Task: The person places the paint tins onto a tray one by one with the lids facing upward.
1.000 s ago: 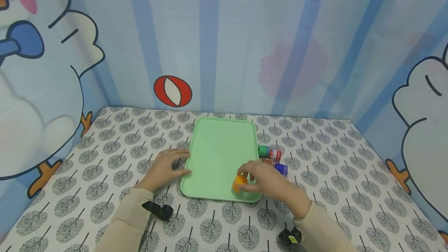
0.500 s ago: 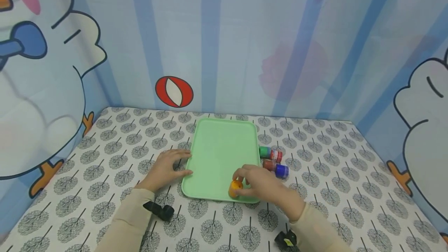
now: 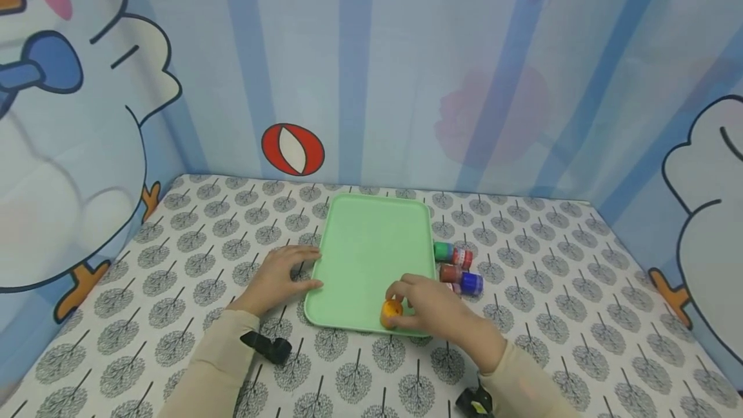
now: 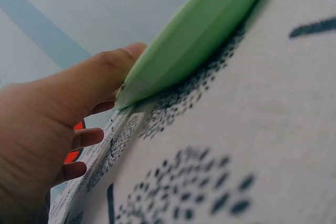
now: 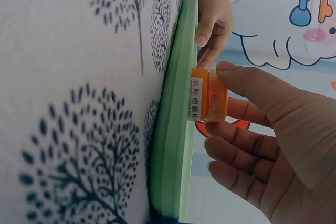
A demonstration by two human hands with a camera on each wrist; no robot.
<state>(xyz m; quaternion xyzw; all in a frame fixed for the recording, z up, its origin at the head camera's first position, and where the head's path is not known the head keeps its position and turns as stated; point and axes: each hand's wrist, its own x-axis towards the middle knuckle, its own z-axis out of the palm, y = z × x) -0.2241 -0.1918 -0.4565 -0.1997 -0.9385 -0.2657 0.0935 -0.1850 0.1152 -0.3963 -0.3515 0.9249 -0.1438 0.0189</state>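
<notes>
An orange paint jar (image 3: 391,313) with a white label stands upright on the green tray (image 3: 371,244), close to its near right corner. My right hand (image 3: 435,305) pinches the jar's orange lid between thumb and forefinger; in the right wrist view the jar (image 5: 210,95) has its base at the tray's surface, the other fingers loosely bent beside it. At the tray's left side, my left hand (image 3: 278,279) touches the rim with relaxed, spread fingers. The left wrist view shows that thumb against the rim of the tray (image 4: 194,35).
Beside the tray's right edge lie a green jar (image 3: 444,251), a red jar (image 3: 462,258), a brown jar (image 3: 449,273) and a blue jar (image 3: 471,284). Another, partly hidden by my right hand, lies near them. A tree-print cloth (image 3: 354,366) covers the table; a cartoon curtain (image 3: 395,82) hangs behind.
My right hand has moved the orange paint jar slightly left and toward the tray's near edge; over the last half second it has barely moved. The left hand stays at the rim.
</notes>
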